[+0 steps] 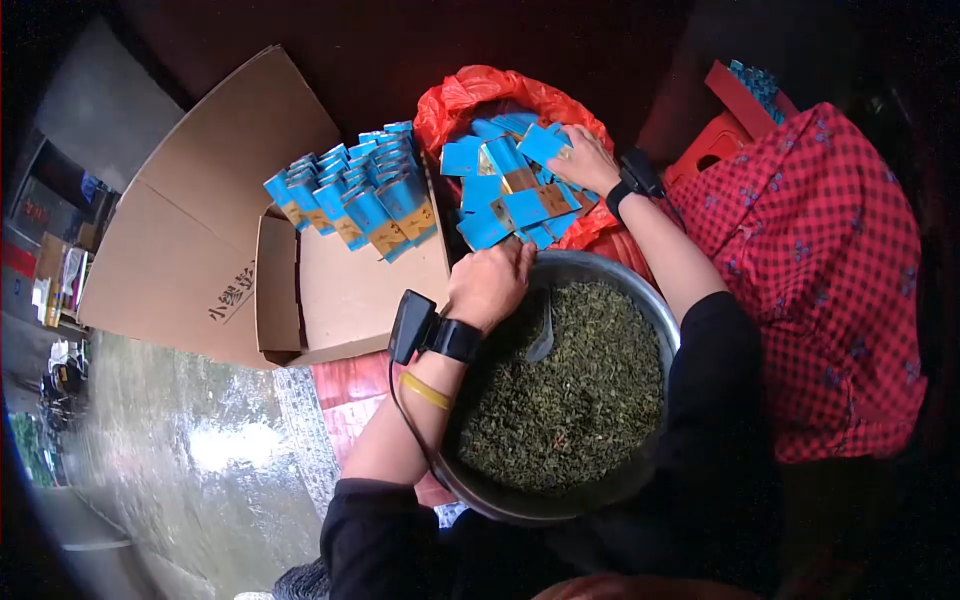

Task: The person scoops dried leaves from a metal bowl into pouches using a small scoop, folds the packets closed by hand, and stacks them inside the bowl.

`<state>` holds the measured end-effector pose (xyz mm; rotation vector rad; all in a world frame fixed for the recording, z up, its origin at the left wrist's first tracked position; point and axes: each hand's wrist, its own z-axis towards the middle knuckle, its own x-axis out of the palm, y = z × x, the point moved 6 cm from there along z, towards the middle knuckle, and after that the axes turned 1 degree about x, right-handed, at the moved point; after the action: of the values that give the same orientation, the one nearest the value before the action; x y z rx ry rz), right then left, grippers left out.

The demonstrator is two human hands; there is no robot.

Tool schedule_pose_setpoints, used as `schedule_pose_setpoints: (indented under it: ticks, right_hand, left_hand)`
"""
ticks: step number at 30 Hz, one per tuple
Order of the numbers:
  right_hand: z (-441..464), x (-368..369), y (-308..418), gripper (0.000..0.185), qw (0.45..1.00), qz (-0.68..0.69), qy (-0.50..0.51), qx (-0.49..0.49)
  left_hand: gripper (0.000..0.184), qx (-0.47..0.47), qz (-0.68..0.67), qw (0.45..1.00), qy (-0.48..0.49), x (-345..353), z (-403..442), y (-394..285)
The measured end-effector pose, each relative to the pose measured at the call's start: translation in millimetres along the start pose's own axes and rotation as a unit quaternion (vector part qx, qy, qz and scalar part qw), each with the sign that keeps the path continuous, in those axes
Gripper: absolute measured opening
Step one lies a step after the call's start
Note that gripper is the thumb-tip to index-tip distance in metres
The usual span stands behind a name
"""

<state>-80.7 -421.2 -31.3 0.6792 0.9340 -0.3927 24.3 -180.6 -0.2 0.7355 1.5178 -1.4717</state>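
Blue and gold packets (480,192) lie heaped in a red plastic bag (455,105). At the heap's right side, my right hand (585,160) has its fingers closed on a blue packet (541,145). My left hand (490,285) is at the heap's lower edge, above the rim of a metal basin; its fingertips are curled in at the packets, and what they hold, if anything, is hidden. Dried green leaves (570,390) fill the basin (665,325), with a clear scoop (541,342) lying on them.
An open cardboard box (360,300) at the left holds rows of upright blue and gold packets (350,190). A red checked cloth (820,290) covers something at the right. Behind it stands a red box (740,98) with small blue items. Wet floor (190,450) shows at lower left.
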Motion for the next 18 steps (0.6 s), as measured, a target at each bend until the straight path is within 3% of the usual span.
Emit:
schedule_pose_setpoints:
  ticks: [2, 3, 4, 6, 11, 14, 15, 16, 18]
  right_hand:
    - [6.7, 17.9, -12.8, 0.078, 0.993, 0.021, 0.058, 0.100]
    - [10.7, 22.1, -16.0, 0.090, 0.992, 0.025, 0.075, 0.102]
    - [12.1, 24.6, -18.4, 0.090, 0.992, 0.026, 0.077, 0.101]
    - [5.5, 18.6, -15.4, 0.096, 0.970, -0.020, 0.147, 0.192]
    - [4.2, 15.3, -8.3, 0.077, 0.977, -0.026, 0.158, 0.144]
    - [-17.4, -0.3, 27.0, 0.064, 0.995, -0.072, 0.056, -0.050]
    - [-29.6, -11.5, 48.6, 0.065, 0.991, -0.058, 0.107, -0.047]
    - [-40.3, -5.2, 49.7, 0.080, 0.988, 0.018, 0.142, -0.054]
    - [-59.9, -2.8, 60.7, 0.091, 0.976, 0.061, 0.195, -0.081]
  left_hand:
    - [0.043, 0.001, -0.007, 1.000, 0.007, -0.2, 0.5, -0.6]
    - [0.043, 0.003, -0.013, 1.000, 0.016, 0.5, 0.6, -0.8]
    - [0.043, 0.001, -0.013, 1.000, 0.016, -0.1, 1.0, -0.3]
    - [0.042, 0.002, -0.018, 1.000, 0.020, 0.3, 0.6, -1.6]
    - [0.041, 0.000, -0.011, 1.000, 0.020, -0.1, 0.2, -0.9]
    - [0.041, 0.001, -0.007, 1.000, 0.016, -0.4, -1.0, -0.9]
    - [0.041, 0.001, -0.004, 1.000, 0.013, -1.1, -1.5, -1.5]
    - [0.041, 0.001, -0.005, 1.000, 0.012, -1.1, -1.7, -1.2]
    - [0.040, 0.009, -0.009, 1.000, 0.003, -1.7, -1.8, -0.9]
